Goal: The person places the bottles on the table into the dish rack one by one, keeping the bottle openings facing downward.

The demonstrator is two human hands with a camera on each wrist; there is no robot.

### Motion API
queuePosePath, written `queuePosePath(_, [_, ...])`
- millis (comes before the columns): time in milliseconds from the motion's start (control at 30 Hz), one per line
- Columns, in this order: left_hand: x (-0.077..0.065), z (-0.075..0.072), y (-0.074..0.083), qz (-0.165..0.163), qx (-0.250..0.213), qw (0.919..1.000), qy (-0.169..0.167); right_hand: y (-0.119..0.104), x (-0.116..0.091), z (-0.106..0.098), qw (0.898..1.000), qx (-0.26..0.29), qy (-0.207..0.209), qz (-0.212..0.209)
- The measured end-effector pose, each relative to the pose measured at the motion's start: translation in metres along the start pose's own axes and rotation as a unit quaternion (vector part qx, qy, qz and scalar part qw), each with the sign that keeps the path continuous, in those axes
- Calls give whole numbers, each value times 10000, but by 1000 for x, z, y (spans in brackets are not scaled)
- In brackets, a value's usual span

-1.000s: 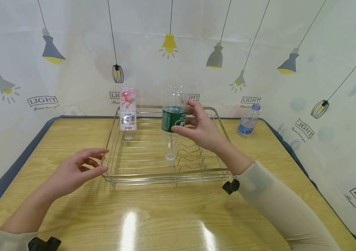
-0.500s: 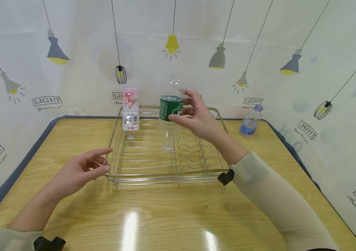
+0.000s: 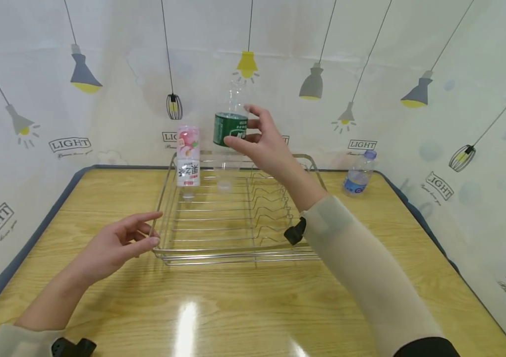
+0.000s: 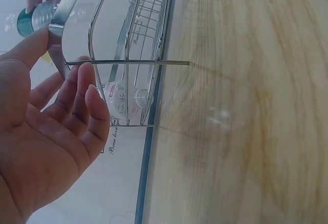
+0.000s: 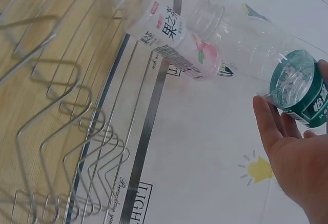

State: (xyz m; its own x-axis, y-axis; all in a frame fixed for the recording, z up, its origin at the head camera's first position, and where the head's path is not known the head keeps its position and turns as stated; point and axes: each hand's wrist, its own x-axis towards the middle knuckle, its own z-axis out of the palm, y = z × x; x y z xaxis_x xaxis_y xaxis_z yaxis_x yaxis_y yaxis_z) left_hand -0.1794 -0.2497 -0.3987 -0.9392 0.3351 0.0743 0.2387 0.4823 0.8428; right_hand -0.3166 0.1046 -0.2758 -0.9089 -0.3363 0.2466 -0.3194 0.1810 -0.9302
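My right hand [image 3: 267, 144] grips a clear plastic bottle [image 3: 230, 130] around its green label. The bottle is upside down, its neck lowest, above the back of a wire dish rack [image 3: 235, 250]. In the right wrist view the bottle's open neck [image 5: 205, 18] shows no cap. With thumb and fingertips, my left hand [image 4: 56, 116] pinches the flat metal rim at the rack's left front corner. A peach-printed drink bottle [image 3: 188, 157] stands inverted in the rack's back left, its neck among the wires.
A small water bottle [image 3: 356, 173] with a blue label stands upright on the wooden table [image 3: 217, 302], right of the rack. Wavy wire dividers [image 3: 272, 210] line the rack's right half. A lamp-printed backdrop [image 3: 119, 99] rises behind the table.
My right hand has raised the green-labelled bottle and carried it back and leftward, closer to the peach-printed bottle. My left hand has stayed at the rack's rim; the view has shifted slightly.
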Motion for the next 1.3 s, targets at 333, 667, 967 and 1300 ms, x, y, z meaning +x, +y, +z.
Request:
queuePosePath(333, [1, 1, 0, 18, -32, 10000, -4, 12, 28, 21, 9969, 604, 503, -77])
queuePosePath(667, [2, 2, 0, 54, 25, 10000, 5, 39, 48, 37, 9916, 914, 918, 42])
queuePosePath(967, [2, 2, 0, 27, -7, 10000, 39, 57, 52, 48, 9904, 804, 1083, 312])
queuePosePath(1300, [-1, 1, -3, 47, 19, 10000, 53, 82, 51, 55, 9922, 396, 987, 645])
